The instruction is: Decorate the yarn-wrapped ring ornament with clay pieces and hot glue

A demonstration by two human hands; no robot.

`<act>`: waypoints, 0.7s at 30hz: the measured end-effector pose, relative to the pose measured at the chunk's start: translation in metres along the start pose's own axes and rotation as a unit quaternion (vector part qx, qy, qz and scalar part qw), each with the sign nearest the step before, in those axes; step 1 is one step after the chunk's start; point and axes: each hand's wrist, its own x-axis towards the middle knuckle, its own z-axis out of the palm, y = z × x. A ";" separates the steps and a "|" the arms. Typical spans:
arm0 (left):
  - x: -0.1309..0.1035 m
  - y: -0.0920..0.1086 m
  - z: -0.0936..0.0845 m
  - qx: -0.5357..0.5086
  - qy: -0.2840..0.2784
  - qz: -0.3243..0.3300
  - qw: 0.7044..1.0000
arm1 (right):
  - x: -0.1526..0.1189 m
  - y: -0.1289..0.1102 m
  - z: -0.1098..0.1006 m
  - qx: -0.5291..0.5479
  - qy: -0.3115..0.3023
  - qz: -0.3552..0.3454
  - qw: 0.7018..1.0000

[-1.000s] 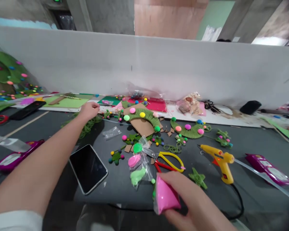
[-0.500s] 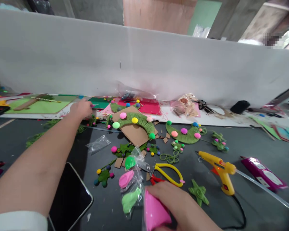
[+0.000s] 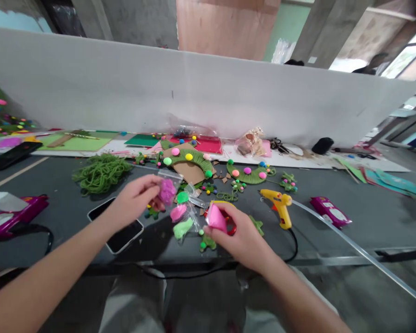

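Observation:
My left hand (image 3: 138, 198) pinches a small clear bag holding a purple, soft-looking lump (image 3: 167, 192), lifted over the dark table. In my right hand (image 3: 242, 238) is a pink packet (image 3: 216, 217), gripped between thumb and fingers. Between the hands lie clear bags with a green lump (image 3: 182, 197), a pink lump (image 3: 178, 213) and a light green lump (image 3: 183, 228). Scissors are partly hidden behind my right hand. Beyond them rests a green yarn-wrapped arch (image 3: 190, 157) with coloured pompoms on brown cardboard, and a similar crescent (image 3: 247, 176) sits to its right.
A yellow glue gun (image 3: 280, 206) with a black cord stands right of my right hand, near a purple packet (image 3: 329, 212). A phone (image 3: 125, 236) lies beneath my left forearm, with green yarn (image 3: 102, 173) behind. A white partition (image 3: 201, 92) closes the back.
My left hand has come back from the far side of the table, now with the purple-filled bag. My right hand has lifted the pink packet. The view has drawn back.

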 end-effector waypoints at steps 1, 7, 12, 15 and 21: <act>-0.020 0.001 0.016 -0.030 -0.021 0.009 0.999 | -0.002 0.000 0.001 0.017 0.003 -0.001 1.000; -0.083 0.000 0.084 -0.174 -0.075 0.016 0.982 | -0.014 0.004 0.009 0.111 -0.024 -0.028 0.993; -0.101 -0.009 0.106 -0.218 -0.052 0.028 0.974 | -0.022 0.003 0.010 0.094 -0.031 -0.043 0.994; -0.107 -0.010 0.111 -0.201 -0.013 0.049 0.978 | -0.024 0.000 0.008 0.057 -0.043 -0.044 0.996; -0.105 -0.013 0.110 -0.132 0.048 0.103 0.985 | -0.020 -0.003 0.013 0.048 -0.079 -0.031 0.995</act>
